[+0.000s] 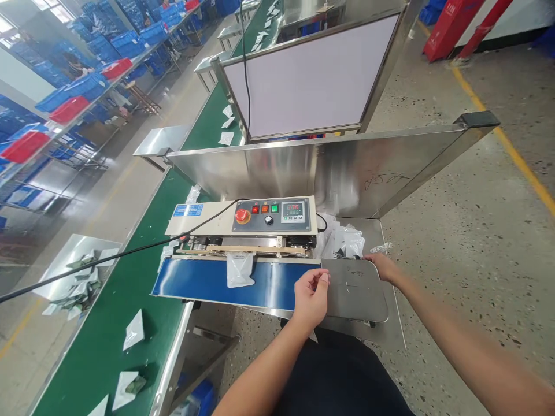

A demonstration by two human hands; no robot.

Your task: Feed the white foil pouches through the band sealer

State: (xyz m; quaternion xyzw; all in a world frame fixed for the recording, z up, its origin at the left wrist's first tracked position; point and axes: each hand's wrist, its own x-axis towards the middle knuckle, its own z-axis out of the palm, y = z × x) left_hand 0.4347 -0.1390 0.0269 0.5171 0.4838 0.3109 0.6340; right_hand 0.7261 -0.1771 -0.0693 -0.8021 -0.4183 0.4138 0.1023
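My left hand [310,297] hovers at the right end of the blue belt [199,282] of a band sealer [243,218], where the belt meets a steel feed plate [355,292]. Its fingers are curled with thumb against forefinger, and I see nothing between them. A small clear pouch [239,269] lies on the belt with its top under the sealing head. My right hand [382,266] rests on the plate's far right corner. Its fingers are spread flat and touch the edge of a pile of clear pouches [344,241].
A green conveyor [130,271] runs along the left with scattered sealed pouches [133,330]. A steel tray [73,271] holds more pouches. A tall steel guard panel [347,167] stands behind the sealer. A black cable [130,252] crosses the conveyor. Shelves of blue crates [91,86] stand far left.
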